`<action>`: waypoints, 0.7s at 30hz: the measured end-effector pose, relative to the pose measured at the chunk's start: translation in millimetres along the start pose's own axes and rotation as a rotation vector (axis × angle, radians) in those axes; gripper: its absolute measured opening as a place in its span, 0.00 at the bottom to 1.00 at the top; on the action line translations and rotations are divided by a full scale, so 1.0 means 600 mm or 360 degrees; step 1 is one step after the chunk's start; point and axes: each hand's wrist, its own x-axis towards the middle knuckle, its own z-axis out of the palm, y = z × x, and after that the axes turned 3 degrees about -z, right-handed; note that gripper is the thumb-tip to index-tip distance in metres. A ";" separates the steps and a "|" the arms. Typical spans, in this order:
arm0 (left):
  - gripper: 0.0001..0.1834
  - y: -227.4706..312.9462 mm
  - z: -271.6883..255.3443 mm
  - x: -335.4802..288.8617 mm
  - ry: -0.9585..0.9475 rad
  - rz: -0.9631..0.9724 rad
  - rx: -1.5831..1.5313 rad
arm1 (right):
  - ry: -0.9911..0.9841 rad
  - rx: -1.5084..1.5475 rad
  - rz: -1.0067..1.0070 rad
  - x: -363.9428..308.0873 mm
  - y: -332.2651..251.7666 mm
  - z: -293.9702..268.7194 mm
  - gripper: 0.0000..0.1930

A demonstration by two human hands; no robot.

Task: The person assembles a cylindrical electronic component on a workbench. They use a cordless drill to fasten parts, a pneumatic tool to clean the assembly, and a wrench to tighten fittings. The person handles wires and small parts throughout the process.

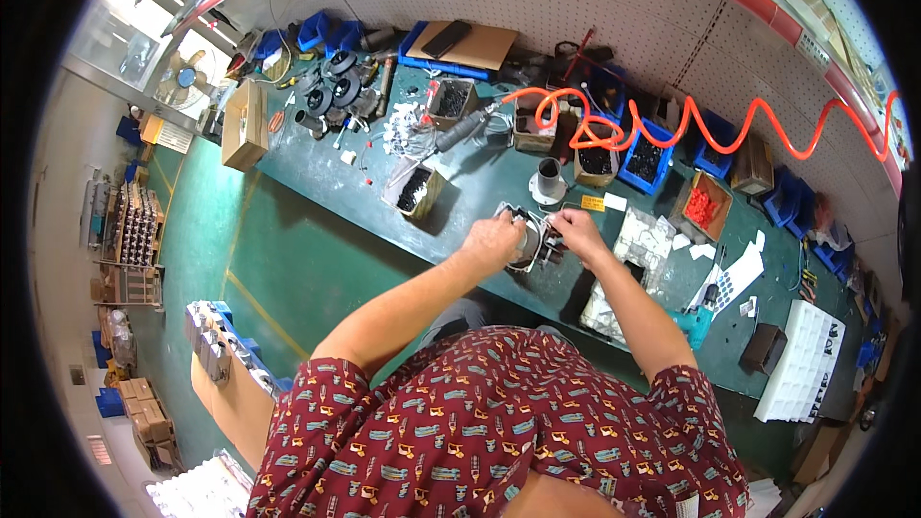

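Note:
A grey round metal housing with wires and dark parts point(529, 251) stands near the front edge of the green bench. My left hand point(492, 239) is closed on its left upper side, fingers curled over the rim. At its right side, my right hand point(578, 230) pinches with thumb and fingers near a thin pale wire. What lies between those fingertips is too small to make out. Just beyond sits a grey metal part with an upright tube point(548, 181). A carton of small black pieces point(418, 191) stands to the left.
A coiled orange air hose point(691, 115) hangs over the back, leading to a power screwdriver point(463, 130). Blue bins point(645, 157) and a carton of red pieces point(703, 203) line the right. Further right are a teal power tool point(693, 326) and a white foam tray point(802, 363).

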 end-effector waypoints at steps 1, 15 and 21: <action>0.25 -0.005 0.002 0.003 0.0001 0.0008 -0.0050 | 0.0071 0.0040 -0.0019 -0.009 -0.001 -0.004 0.13; 0.08 -0.109 -0.022 -0.067 0.0393 0.0069 -0.1279 | 0.2430 -0.1025 0.0465 -0.340 0.272 -0.252 0.19; 0.08 0.068 -0.079 -0.028 0.0246 0.0532 -0.1148 | 0.2212 -0.0841 0.1178 -0.349 0.340 -0.381 0.23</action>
